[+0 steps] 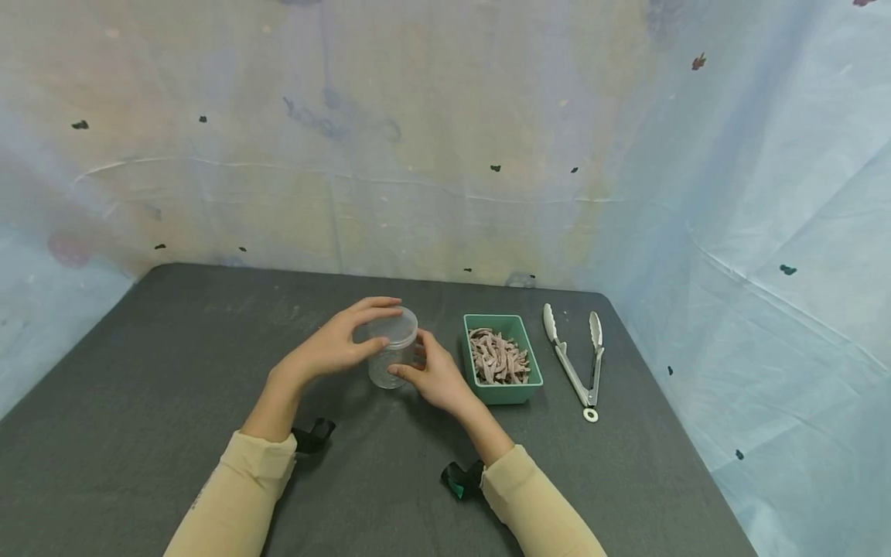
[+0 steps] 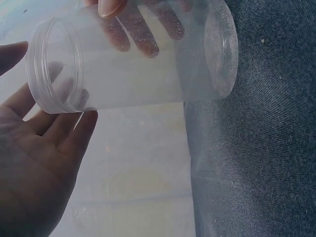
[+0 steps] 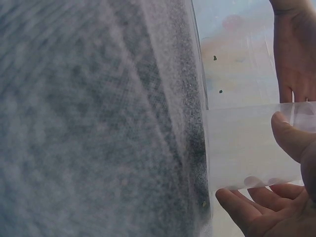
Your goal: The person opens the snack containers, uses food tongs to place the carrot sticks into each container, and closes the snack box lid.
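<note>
A clear plastic jar stands upright on the dark table, topped by a translucent lid. My left hand reaches round the lid from the left, thumb at the near side and fingers at the far side. From the right, my right hand holds the jar's body between thumb and fingers. Through the see-through wall of the jar in the left wrist view, the right fingertips show, and no contents appear. The right wrist view has the right thumb across the jar's near side.
Right of the jar stands a green rectangular container filled with greyish-brown strips. Metal tongs with pale tips lie spread beyond it. The dark table meets a pale plastic sheet at the back and right.
</note>
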